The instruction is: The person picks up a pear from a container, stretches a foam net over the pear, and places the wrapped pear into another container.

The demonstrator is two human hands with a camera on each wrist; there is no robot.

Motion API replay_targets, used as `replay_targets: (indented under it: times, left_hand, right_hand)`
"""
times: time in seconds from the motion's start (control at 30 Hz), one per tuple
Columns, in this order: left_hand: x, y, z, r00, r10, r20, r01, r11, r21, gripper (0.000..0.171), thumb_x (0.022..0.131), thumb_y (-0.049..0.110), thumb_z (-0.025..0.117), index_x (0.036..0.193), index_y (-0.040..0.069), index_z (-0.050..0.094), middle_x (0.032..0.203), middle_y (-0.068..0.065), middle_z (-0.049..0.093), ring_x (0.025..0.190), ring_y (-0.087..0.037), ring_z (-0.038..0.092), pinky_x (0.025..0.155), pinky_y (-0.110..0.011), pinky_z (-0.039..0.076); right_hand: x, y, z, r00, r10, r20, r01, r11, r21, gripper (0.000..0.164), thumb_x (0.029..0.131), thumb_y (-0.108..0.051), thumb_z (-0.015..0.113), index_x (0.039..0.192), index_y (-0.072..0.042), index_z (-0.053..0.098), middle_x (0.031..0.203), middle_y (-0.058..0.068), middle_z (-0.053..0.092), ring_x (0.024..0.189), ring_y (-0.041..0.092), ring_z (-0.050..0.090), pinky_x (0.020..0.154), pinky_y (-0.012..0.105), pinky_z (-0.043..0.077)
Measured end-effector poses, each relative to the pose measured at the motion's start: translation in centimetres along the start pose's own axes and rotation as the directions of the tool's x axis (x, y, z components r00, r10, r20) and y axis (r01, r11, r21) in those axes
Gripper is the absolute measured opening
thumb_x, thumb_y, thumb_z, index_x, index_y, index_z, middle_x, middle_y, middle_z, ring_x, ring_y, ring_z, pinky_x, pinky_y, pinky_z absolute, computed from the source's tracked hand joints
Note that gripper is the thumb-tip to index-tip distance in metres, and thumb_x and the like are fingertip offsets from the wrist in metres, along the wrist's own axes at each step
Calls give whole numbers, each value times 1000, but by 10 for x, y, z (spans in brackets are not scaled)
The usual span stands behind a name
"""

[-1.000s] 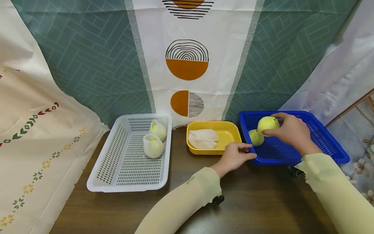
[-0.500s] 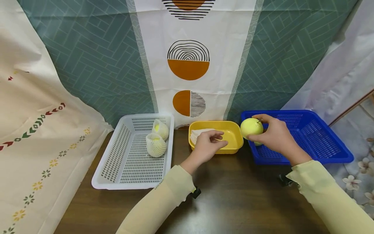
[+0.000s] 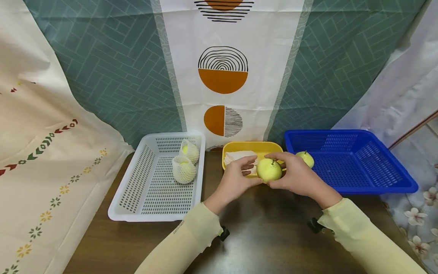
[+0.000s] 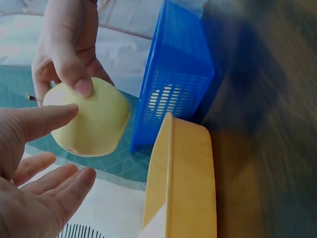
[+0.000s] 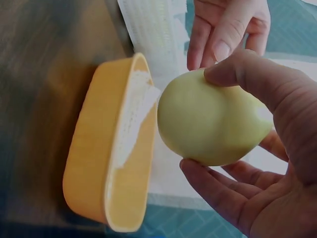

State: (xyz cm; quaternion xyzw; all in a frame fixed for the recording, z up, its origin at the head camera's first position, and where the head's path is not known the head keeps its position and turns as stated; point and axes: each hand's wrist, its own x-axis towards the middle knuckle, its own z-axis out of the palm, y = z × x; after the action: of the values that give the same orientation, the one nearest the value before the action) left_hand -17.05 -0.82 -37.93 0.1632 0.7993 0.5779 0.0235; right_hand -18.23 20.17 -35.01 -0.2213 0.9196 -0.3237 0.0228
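My right hand (image 3: 298, 174) grips a yellow-green pear (image 3: 268, 170) between thumb and fingers, above the front of the yellow basin (image 3: 251, 144). In the right wrist view, the right thumb presses on one side of the pear (image 5: 203, 124) and fingertips support the other. Close to the pear's left side is my left hand (image 3: 236, 176), its fingers spread and holding nothing. Its thumb overlaps the pear (image 4: 101, 126) in the left wrist view; whether it touches cannot be told. White foam net sleeves (image 3: 236, 155) lie in the basin, partly hidden by the left hand.
A white basket (image 3: 119, 207) on the left holds two pears in foam nets (image 3: 184, 173). On the right, a blue basket (image 3: 376, 189) has another bare pear (image 3: 305, 158) at its left end. A patterned cloth (image 3: 226, 34) hangs behind the brown table (image 3: 260, 236).
My right hand has carried the pear leftward out of the blue basket to above the yellow basin. The left hand has let go of the blue basket's rim and moved left beside the pear.
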Motion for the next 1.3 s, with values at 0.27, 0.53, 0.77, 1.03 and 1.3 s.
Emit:
replay_targets:
  times: [0.27,0.53,0.77,1.03,1.3]
  left_hand:
    - [-5,-8,-4,994,-45,98,42,999,30,72,68,19,84,133,21,52,129,1,56,107,-16,61,88,-32,53]
    - [-7,-17,-3,992,-10,130,-4,994,106,73,63,20,87,128,21,54,121,8,58,104,-14,60,86,-26,53]
    - [-12,-24,-4,986,-102,130,94,993,66,74,61,13,88,127,18,54,122,4,58,101,-13,62,84,-27,53]
    - [-18,-37,5,978,-147,147,131,984,119,71,60,11,88,123,14,55,118,1,60,102,-10,62,85,-27,53]
    - [-19,-54,15,972,-170,160,147,978,145,67,58,12,89,118,16,59,112,3,64,97,-6,63,81,-25,53]
  right_hand:
    - [-3,-5,14,997,-73,7,73,997,-2,70,61,-30,87,124,-23,56,110,-8,59,93,13,58,78,36,55]
    - [-3,-5,22,995,-98,14,97,995,29,74,59,-42,87,124,-21,58,112,-8,60,96,13,60,80,36,55]
    - [-5,3,31,995,-66,69,60,995,78,82,58,-34,89,130,-14,54,116,-1,59,98,19,63,80,39,55]
    - [-9,11,49,993,-18,117,6,995,104,77,57,-29,90,125,-16,57,116,-4,61,97,14,63,83,34,54]
    - [-12,25,64,990,-4,142,-17,989,144,70,56,-27,90,119,-22,59,109,-8,63,96,13,62,85,35,53]
